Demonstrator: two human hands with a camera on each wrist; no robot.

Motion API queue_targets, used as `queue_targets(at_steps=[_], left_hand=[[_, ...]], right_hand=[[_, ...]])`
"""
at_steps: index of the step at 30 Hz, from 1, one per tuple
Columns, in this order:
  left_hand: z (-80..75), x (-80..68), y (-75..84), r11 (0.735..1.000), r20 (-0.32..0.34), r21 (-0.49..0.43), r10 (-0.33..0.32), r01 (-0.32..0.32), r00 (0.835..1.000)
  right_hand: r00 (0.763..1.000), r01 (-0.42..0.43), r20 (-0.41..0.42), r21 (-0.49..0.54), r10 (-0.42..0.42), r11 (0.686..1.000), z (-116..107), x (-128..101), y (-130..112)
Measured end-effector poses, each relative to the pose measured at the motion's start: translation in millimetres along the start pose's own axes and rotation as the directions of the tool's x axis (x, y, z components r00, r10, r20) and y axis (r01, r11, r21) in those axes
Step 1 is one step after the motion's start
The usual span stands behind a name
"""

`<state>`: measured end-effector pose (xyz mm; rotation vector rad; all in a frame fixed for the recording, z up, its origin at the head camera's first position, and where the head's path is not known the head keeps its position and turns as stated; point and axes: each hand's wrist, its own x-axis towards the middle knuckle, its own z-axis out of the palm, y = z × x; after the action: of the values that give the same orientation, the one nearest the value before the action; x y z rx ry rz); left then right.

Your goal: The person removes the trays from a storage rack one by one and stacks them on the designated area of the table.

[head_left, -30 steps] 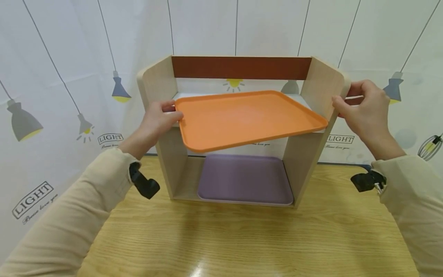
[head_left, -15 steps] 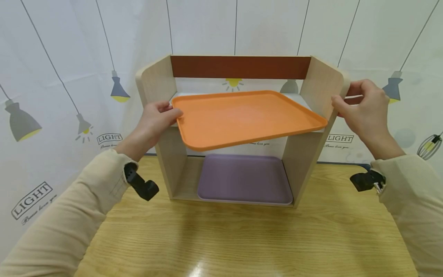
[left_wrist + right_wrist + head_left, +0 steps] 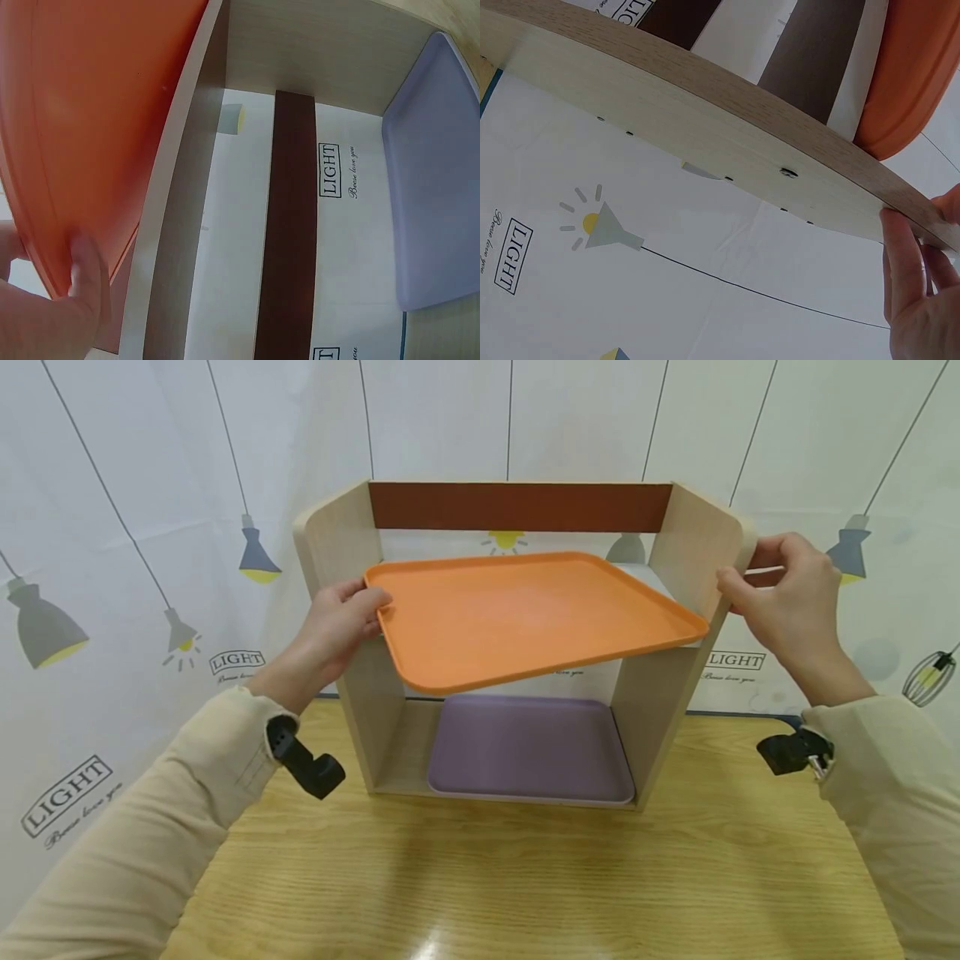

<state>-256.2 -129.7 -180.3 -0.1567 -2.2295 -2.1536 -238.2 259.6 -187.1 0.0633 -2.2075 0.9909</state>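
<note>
My left hand [image 3: 330, 633] pinches the left end of an orange tray [image 3: 536, 618], thumb on top and fingers beneath. The tray slants over the upper shelf of a small wooden shelf unit [image 3: 341, 539], its left front corner jutting out past the front and its right corner close to the right side panel [image 3: 693, 547]. That panel's front edge is gripped between the thumb and fingers of my right hand [image 3: 798, 602]. In the left wrist view the tray's underside [image 3: 97, 112] shows above the shelf board [image 3: 169, 180].
A purple tray [image 3: 528, 747] lies flat in the bottom compartment. A reddish-brown slat [image 3: 521, 507] spans the unit's back at the top. The unit stands on a wood-grain table [image 3: 525, 877] before a white curtain [image 3: 442, 418] printed with lamps.
My left hand and the tray's left end have shifted slightly left, and the front left corner has dipped a little. The right hand keeps its grip on the side panel.
</note>
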Motion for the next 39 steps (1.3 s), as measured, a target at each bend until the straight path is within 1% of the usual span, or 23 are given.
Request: queue_targets(at_steps=[4, 9, 13, 15, 19, 22, 24, 28, 31, 32, 34, 35, 38, 39], left_hand=[[-0.2, -0.8, 0.4, 0.999, 0.022, 0.006, -0.037, 0.037, 0.999], [-0.1, -2.5, 0.1, 0.998, 0.043, 0.009, -0.063, 0.062, 0.997], [0.1, -4.0, -0.8, 0.995, 0.043, -0.05, -0.082, 0.084, 0.996], [0.0, -5.2, -1.6, 0.991, 0.039, -0.094, -0.093, 0.096, 0.995], [-1.7, -9.2, -3.8, 0.971, 0.038, -0.207, -0.115, 0.121, 0.993], [-5.2, -14.4, -5.1, 0.952, 0.039, -0.274, -0.128, 0.134, 0.991], [-8.7, -18.5, -5.2, 0.948, 0.022, -0.286, -0.139, 0.14, 0.99], [-18.0, -25.5, -4.0, 0.937, 0.019, -0.324, -0.134, 0.133, 0.991], [-26.5, -29.8, -2.4, 0.91, 0.055, -0.396, -0.112, 0.125, 0.992], [-29.0, -31.4, -1.8, 0.905, 0.069, -0.408, -0.106, 0.125, 0.992], [-32.8, -33.8, -0.7, 0.886, 0.113, -0.445, -0.088, 0.13, 0.99], [-34.2, -35.3, -0.1, 0.888, 0.127, -0.441, -0.085, 0.133, 0.988], [-36.6, -39.8, 1.3, 0.914, 0.151, -0.383, -0.079, 0.132, 0.985], [-37.7, -41.6, 1.5, 0.918, 0.159, -0.373, -0.079, 0.134, 0.984]], right_hand=[[1.0, -0.001, 0.0, 0.004, 0.001, 1.0, -1, 0, 0], [1.0, -0.005, 0.0, -0.006, 0.005, 1.0, -2, -1, 1], [1.0, -0.014, 0.001, -0.014, 0.014, 1.0, -2, -1, 1], [1.0, -0.015, 0.001, -0.01, 0.015, 1.0, -2, -1, 1], [1.0, -0.009, -0.008, 0.001, 0.009, 1.0, -2, 0, 0], [1.0, -0.004, -0.015, 0.014, 0.004, 1.0, 0, 0, -1], [1.0, -0.003, -0.014, 0.017, 0.003, 1.0, 1, 0, -2], [1.0, 0.004, -0.01, 0.003, -0.004, 1.0, 2, 0, -1], [1.0, 0.019, -0.013, -0.012, -0.019, 1.0, 3, 0, -1], [1.0, 0.021, -0.013, -0.016, -0.021, 1.0, 3, 0, -1], [1.0, 0.021, -0.015, -0.018, -0.022, 1.0, 3, 0, 0], [1.0, 0.024, -0.014, -0.019, -0.024, 1.0, 3, 1, 0], [1.0, 0.025, -0.015, -0.03, -0.026, 0.999, 2, 1, 1], [1.0, 0.024, -0.014, -0.033, -0.025, 0.999, 2, 0, 1]])
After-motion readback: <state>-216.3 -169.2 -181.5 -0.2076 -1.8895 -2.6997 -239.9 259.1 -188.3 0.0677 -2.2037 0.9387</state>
